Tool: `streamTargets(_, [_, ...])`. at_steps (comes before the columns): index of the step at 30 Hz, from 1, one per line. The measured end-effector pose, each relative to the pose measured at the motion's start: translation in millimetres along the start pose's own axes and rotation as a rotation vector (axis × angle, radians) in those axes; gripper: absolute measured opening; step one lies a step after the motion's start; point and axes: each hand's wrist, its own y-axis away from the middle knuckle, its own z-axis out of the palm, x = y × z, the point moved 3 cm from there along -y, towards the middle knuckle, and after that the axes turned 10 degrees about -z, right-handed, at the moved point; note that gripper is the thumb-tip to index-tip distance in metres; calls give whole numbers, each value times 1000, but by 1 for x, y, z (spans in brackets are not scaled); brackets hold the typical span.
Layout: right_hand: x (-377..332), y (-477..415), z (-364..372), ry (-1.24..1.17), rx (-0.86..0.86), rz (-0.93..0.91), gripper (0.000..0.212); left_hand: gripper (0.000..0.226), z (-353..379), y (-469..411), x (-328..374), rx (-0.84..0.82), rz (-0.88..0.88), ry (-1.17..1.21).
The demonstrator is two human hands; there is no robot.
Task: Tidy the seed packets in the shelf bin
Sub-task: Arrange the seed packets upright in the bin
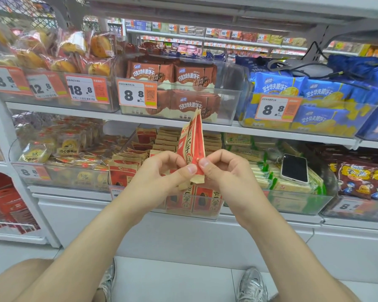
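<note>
A red and tan seed packet point(191, 144) stands upright and edge-on in front of the lower shelf, raised above its bin. My left hand point(162, 173) and my right hand point(225, 171) both pinch its bottom end between thumb and fingers. Behind my hands is the clear shelf bin point(207, 212), holding several more seed packets point(168, 140); some stand in rows at the back, others lie loose at the left.
A phone point(294, 168) lies on green-edged packets in the bin to the right. Brown biscuit packs point(194, 77) fill the bin on the shelf above, blue ones to their right. Pastry bins sit to the left. My shoes are on the white floor below.
</note>
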Motion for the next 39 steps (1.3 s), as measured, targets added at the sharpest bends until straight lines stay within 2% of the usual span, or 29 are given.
streamTargets(5, [1,6,8,226,-225,17,15,46,1,-2,1,83,43,38])
streamTargets(9, [0,15,16,236,-375,60,14,43,-1,-8,-3,156,36,87])
streamTargets(12, [-6,12,19,234,-284,41,18,38,5,-6,-5,94,9,128])
streamTargets(16, [-1,1,12,157,-23,55,33,40,17,-3,-7,-8,46,90])
streamTargets(18, [-2,-1,11,158,53,5,29,39,24,-1,-9,-44,45,38])
streamTargets(20, [-1,-2,10,94,97,-14,23,27,28,0,-11,-47,33,13])
streamTargets(22, [1,-2,7,23,96,26,21,22,28,0,-11,-44,18,22])
streamTargets(28, [-4,-1,6,-95,42,95,17,25,25,-3,-12,-83,-11,20])
streamTargets(31, [-6,0,7,-86,64,60,17,26,24,-5,-13,-110,-32,76])
streamTargets(33, [-5,-2,6,-14,92,-11,6,34,23,-9,-9,-129,-60,156])
streamTargets(34, [-5,-2,5,37,101,-36,14,37,23,-8,-10,-140,-66,189])
streamTargets(36, [-3,-2,6,88,70,-42,34,29,26,1,-11,-204,-64,234])
streamTargets(39, [-2,0,6,94,-3,2,26,35,33,-5,-10,-239,-64,203])
